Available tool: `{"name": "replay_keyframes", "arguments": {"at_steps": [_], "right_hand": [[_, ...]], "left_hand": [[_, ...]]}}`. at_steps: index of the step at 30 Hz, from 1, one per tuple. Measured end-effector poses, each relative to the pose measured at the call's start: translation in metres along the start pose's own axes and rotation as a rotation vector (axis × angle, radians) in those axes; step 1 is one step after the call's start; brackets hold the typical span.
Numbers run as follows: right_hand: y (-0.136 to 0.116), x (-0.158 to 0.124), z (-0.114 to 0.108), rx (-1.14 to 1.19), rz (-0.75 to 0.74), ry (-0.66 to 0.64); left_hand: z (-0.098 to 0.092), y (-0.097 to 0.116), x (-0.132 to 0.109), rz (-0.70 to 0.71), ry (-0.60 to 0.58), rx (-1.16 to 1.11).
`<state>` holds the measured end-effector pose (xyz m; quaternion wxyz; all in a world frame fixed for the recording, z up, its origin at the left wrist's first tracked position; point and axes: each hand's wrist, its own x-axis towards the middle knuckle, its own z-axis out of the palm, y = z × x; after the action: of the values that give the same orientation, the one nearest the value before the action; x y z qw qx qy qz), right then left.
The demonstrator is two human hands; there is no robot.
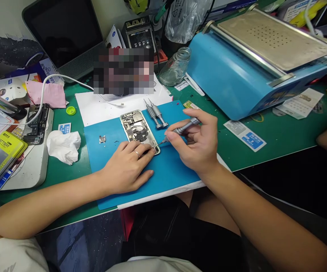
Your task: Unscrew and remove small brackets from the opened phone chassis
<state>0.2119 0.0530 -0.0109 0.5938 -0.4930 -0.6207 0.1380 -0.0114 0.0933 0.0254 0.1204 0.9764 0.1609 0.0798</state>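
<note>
An opened phone body [140, 130], its inner parts bare, lies on the blue mat [152, 177]. My left hand [128, 164] rests over its lower left side, fingers stretched onto the phone and thumb apart on the mat. In my right hand [199, 141] is a grey precision screwdriver [182, 129], held slanted between thumb and fingers. Its thin tip meets the phone's lower right end; whether it sits in a screw is too small to tell. Two more screwdrivers [155, 114] lie just right of the phone. A small metal part [102, 139] is left of it.
On the right stands a large blue machine [222, 75] with a metal top plate. A glass jar [176, 66] leans beside it. To the left are a crumpled tissue [64, 146], a green cap [71, 110], another opened phone [36, 124] and a white cable [43, 90].
</note>
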Motion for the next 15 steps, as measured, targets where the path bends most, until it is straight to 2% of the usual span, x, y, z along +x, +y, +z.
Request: {"name": "replay_keyframes", "arguments": {"at_steps": [8, 15], "right_hand": [[-0.0008, -0.0019, 0.0004, -0.013, 0.029, -0.012], [-0.0013, -0.0017, 0.0002, -0.054, -0.015, -0.015]], "left_hand": [[0.0003, -0.0005, -0.0001, 0.007, 0.012, 0.001], [0.0007, 0.0002, -0.0002, 0.013, 0.009, 0.011]]}}
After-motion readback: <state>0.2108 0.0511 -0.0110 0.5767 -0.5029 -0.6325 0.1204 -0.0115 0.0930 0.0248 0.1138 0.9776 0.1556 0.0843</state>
